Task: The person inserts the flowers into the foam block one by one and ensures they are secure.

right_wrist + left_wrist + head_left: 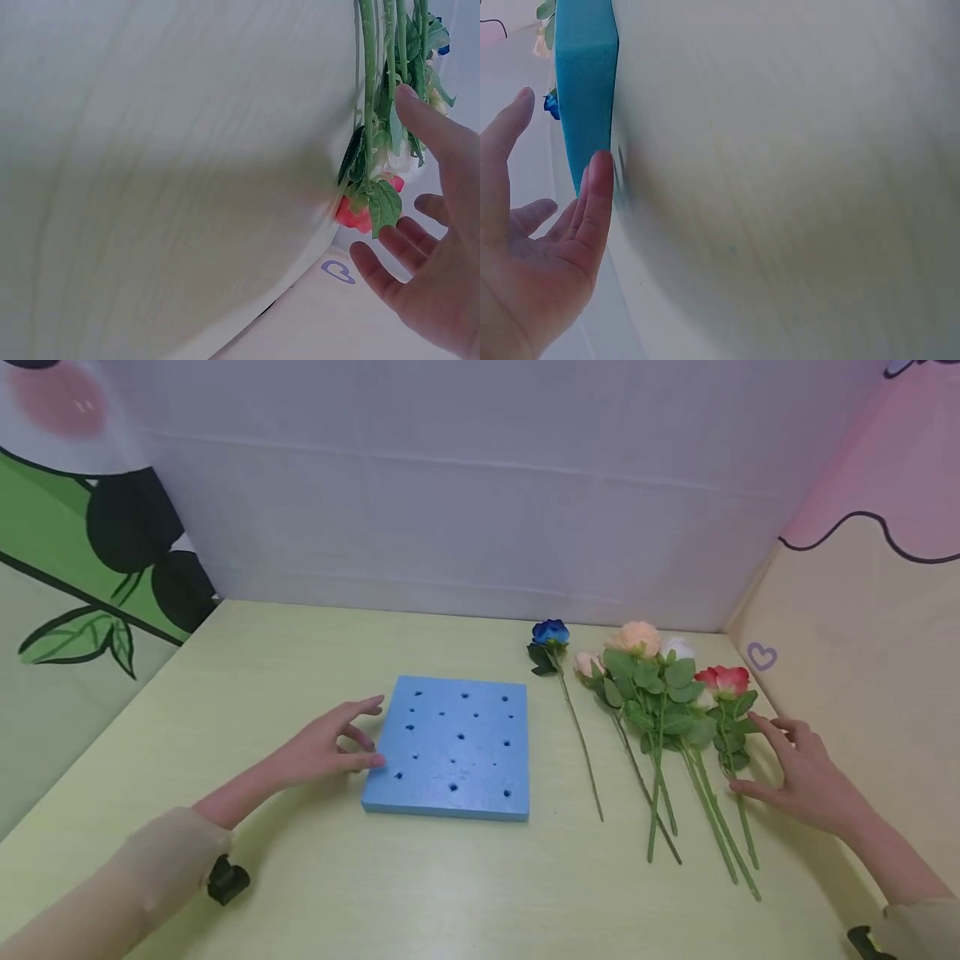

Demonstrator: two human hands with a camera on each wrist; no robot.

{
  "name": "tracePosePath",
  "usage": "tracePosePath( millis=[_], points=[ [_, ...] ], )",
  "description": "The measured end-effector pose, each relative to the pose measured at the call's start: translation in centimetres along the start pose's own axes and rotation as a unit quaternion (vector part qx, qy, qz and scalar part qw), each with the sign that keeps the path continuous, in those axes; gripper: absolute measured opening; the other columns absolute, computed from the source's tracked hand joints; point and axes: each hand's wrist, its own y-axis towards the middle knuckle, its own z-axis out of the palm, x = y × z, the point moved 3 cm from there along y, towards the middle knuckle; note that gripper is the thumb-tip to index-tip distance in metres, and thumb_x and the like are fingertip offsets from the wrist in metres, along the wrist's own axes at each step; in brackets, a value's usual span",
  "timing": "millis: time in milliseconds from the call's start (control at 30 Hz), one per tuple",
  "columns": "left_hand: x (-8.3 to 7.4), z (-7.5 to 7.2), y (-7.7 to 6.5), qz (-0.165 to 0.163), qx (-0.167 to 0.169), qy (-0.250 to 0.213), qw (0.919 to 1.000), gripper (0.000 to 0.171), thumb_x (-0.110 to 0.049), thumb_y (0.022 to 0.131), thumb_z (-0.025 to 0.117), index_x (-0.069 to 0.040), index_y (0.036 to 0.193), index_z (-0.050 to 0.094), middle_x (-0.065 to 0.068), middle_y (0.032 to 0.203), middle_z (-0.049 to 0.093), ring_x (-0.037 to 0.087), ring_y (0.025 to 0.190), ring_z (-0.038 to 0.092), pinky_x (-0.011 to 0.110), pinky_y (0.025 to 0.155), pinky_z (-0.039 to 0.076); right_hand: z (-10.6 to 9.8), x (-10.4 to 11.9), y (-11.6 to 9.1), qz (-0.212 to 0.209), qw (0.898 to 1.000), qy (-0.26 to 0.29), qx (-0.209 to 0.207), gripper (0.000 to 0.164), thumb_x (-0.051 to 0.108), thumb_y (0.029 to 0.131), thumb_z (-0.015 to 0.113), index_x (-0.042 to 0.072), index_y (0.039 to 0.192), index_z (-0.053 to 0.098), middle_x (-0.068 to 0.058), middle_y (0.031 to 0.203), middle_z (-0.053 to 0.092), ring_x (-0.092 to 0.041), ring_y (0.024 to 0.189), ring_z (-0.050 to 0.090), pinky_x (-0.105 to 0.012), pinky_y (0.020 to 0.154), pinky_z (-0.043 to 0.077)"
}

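A light blue foam block (483, 768) with rows of holes lies flat on the table. At its left edge is my left hand (326, 745), fingers loosely spread, the thumb tip at the block's side. In the left wrist view the block's side (585, 90) stands just past the fingers. My right hand (813, 781) hovers beside the red artificial flower (723, 680), thumb and fingers apart around its leaves and stem. Whether the fingertips touch the leaves (384, 206), I cannot tell. Nothing is gripped by either hand.
Several more artificial flowers lie right of the block, including a peach one (636, 638), a white one (678, 648) and a small pale pink one (588, 664). A blue flower (551, 632) lies apart, nearer the block. Cloth walls (465, 527) border the table (300, 877).
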Motion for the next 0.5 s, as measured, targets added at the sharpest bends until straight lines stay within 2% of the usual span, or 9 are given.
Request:
tracePosePath(
  millis=[200, 367, 500],
  points=[
    [0.2, 0.4, -0.2, -0.013, 0.004, -0.035, 0.9993, 0.094, -0.036, 0.084, 0.079, -0.013, 0.157, 0.025, 0.019, 0.153, 0.038, 0.03, 0.112, 0.063, 0.025, 0.07, 0.06, 0.3, -0.2, 0.1, 0.011, 1.0, 0.015, 0.013, 0.101, 0.037, 0.075, 0.085, 0.0, 0.151, 0.029, -0.039, 0.132, 0.032, -0.048, 0.108, 0.043, -0.063, 0.068, 0.049],
    [0.2, 0.8, -0.3, -0.026, 0.011, -0.054, 0.9981, 0.093, -0.035, 0.084, 0.078, -0.014, 0.158, 0.024, 0.019, 0.15, 0.041, 0.028, 0.111, 0.06, 0.026, 0.069, 0.06, 0.4, -0.1, -0.1, 0.009, 1.0, 0.02, 0.016, 0.099, 0.036, 0.075, 0.086, -0.003, 0.148, 0.032, -0.033, 0.123, 0.037, -0.039, 0.098, 0.049, -0.047, 0.063, 0.05],
    [0.3, 1.1, -0.1, -0.031, 0.015, -0.066, 0.9972, 0.091, -0.033, 0.086, 0.077, -0.014, 0.158, 0.025, 0.019, 0.145, 0.044, 0.027, 0.111, 0.059, 0.025, 0.07, 0.059, 0.5, -0.3, -0.3, 0.009, 0.999, 0.032, 0.019, 0.098, 0.035, 0.075, 0.086, -0.002, 0.148, 0.033, -0.033, 0.12, 0.039, -0.039, 0.097, 0.052, -0.039, 0.061, 0.048]
  ],
)
